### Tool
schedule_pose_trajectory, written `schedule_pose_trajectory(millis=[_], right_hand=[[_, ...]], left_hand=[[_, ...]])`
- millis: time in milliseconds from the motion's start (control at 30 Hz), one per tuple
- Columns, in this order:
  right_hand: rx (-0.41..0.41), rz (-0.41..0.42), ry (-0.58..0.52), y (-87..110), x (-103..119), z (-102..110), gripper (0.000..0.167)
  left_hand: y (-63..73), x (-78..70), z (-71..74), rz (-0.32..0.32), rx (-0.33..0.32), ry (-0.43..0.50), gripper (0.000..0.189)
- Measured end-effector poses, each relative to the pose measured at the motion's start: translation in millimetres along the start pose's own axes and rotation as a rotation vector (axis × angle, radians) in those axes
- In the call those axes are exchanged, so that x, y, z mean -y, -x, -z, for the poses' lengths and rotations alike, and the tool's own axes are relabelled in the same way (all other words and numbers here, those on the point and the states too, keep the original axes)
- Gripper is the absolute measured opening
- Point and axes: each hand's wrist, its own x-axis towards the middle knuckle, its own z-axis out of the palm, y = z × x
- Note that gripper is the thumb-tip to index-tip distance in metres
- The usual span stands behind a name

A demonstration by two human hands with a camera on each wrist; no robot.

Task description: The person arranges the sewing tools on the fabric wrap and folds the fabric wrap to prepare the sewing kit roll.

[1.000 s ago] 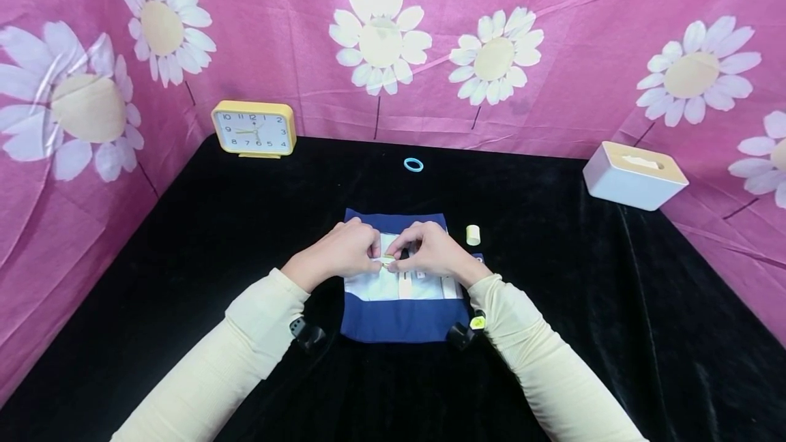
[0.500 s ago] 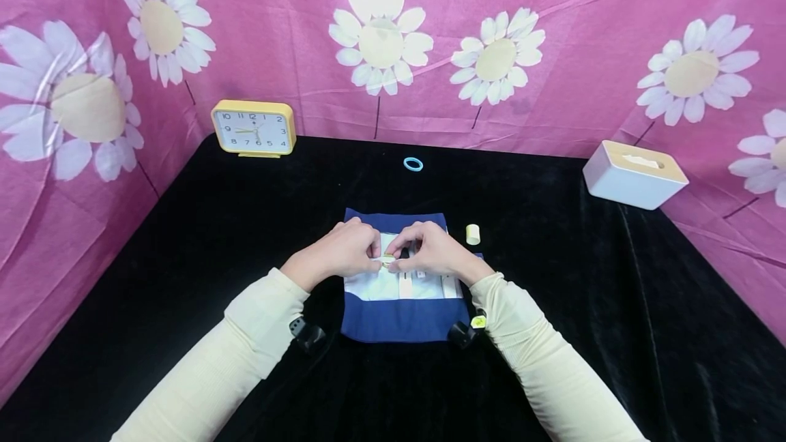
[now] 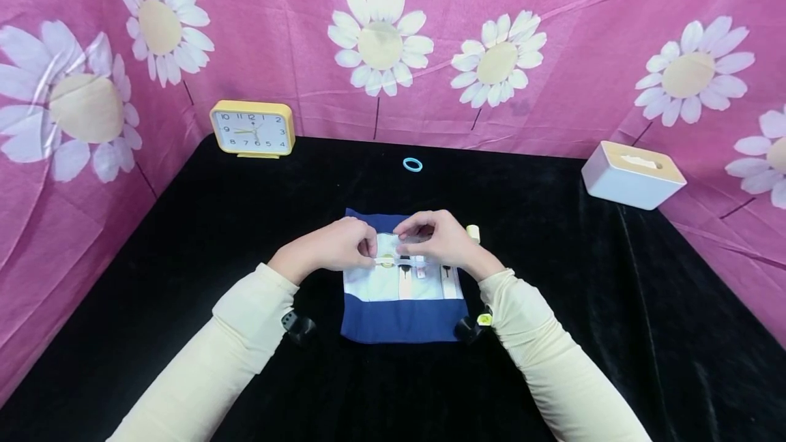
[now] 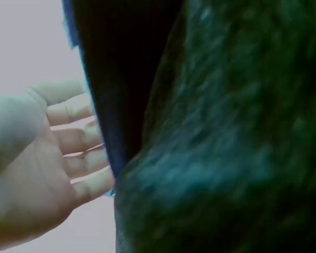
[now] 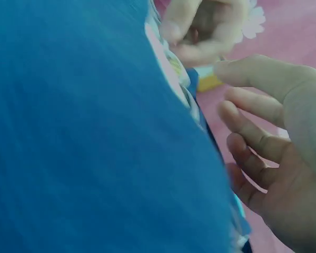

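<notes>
Cloth panel [image 3: 383, 285]: middle of the black worktop [image 3: 374, 394]; navy bands [image 3: 402, 320] near and far, white between, 2 pale tabs [image 3: 405, 287], clear strip [image 3: 385, 260].
Left hand [image 3: 331, 244]: pinching the strip's left end.
Right hand [image 3: 445, 241]: fingers loosely parted, over the right side.

There are two hands [image 3: 328, 244], one blue-and-white cloth [image 3: 402, 320], one clock [image 3: 253, 131], one blue ring [image 3: 413, 170], one tissue box [image 3: 628, 181], one yellow cylinder [image 3: 473, 231] and six printed flowers [image 3: 379, 46].
</notes>
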Motion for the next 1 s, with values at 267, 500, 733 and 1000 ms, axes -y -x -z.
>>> schedule_pose_trajectory(millis=[267, 500, 733, 1000], right_hand=[[-0.098, -0.066, 0.057, 5.8, -10.8, 37.8, 0.034], [-0.168, -0.148, 0.027, 13.5, -27.0, 66.7, 0.039], [-0.185, -0.190, 0.022, 23.5, -38.6, 84.4, 0.040], [-0.146, -0.206, -0.019, 33.9, -50.1, 97.8, 0.043]], left_hand=[[4.0, 5.7, 10.8, -0.003, -0.017, 0.060, 0.006], [6.1, 9.0, 17.0, 0.028, -0.043, 0.056, 0.011], [9.4, 12.0, 19.2, 0.036, -0.028, 0.031, 0.012], [13.2, 13.7, 20.6, 0.039, 0.002, 0.027, 0.016]])
